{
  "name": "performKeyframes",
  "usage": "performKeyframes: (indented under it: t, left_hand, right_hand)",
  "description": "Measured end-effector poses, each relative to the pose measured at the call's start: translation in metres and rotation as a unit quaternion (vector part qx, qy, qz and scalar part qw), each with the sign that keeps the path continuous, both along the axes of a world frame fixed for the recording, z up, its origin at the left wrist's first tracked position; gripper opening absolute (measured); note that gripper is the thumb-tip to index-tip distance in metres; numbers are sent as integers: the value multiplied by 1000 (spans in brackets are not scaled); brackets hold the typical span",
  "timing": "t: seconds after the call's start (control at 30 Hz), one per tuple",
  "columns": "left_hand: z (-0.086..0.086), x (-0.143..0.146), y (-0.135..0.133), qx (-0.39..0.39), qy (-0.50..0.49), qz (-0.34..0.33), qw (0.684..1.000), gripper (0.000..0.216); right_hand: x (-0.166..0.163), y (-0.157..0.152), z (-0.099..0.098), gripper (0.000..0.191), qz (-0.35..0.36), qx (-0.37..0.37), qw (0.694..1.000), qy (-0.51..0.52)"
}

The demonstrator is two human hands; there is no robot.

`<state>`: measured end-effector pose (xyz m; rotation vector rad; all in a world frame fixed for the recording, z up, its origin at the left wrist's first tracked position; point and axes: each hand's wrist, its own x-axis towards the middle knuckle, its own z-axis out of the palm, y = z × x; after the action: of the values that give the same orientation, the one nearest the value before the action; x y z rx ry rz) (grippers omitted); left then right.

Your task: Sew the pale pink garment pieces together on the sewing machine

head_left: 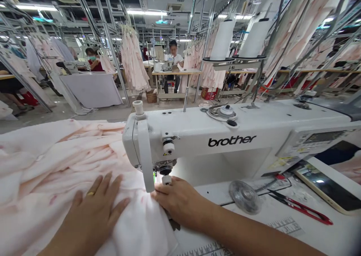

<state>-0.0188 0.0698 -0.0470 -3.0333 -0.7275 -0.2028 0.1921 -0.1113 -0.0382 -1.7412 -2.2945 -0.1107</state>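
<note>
Pale pink printed fabric (pixel 70 150) lies in loose folds over the left of the table and runs under the head of a white sewing machine (pixel 191 132). My left hand (pixel 93 207) rests flat on this cloth with its fingers spread, a ring on one finger. Close beside the needle area, my right hand (pixel 183 203) is curled with its fingers closed on the edge of the fabric. Its fingertips are partly hidden by the machine's white lever (pixel 145 156), and the needle itself does not show clearly.
Right of my forearm lie a clear round bobbin-like disc (pixel 245 197), red-handled thread snips (pixel 304 208) and a phone (pixel 329 184). A printed ruler (pixel 205 249) runs along the front. Thread cones (pixel 222 40) stand behind the machine. Beyond are hanging garments (pixel 134 58) and co-workers at machines.
</note>
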Motion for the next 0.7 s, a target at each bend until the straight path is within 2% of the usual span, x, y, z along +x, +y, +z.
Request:
performKeyframes:
  t: [0.07,0.13,0.2,0.27,0.37,0.43,0.5,0.6,0.7]
  left_hand:
    - [-10,-13,14,4,27,22,999,54]
    - [-12,-16,33,-8,40,-7,999,56]
    - [-3,-14,46,-22,50,-54,997,57]
    - [12,-8,46,-22,51,-70,996,55]
    - [38,0,18,-20,23,-108,994,42]
    - [51,4,-10,-29,4,-175,984,40]
    - [58,8,-33,-35,5,-242,970,41]
    - [53,13,-51,-19,0,-286,958,44]
    - [40,18,-51,-13,-12,-292,956,26]
  right_hand:
    - [-2,1,2,17,-3,-13,1000,-1]
    - [-3,0,4,20,-5,-15,1000,-1]
    - [-5,-2,7,20,-5,-12,1000,4]
    - [-4,-5,10,20,-5,-8,1000,17]
    - [-1,-11,16,24,1,-3,999,54]
    - [4,-13,18,23,6,4,998,68]
    - [9,-13,19,18,19,15,998,64]
    - [15,-10,18,16,55,26,997,36]
    - [17,-9,16,21,104,31,994,3]
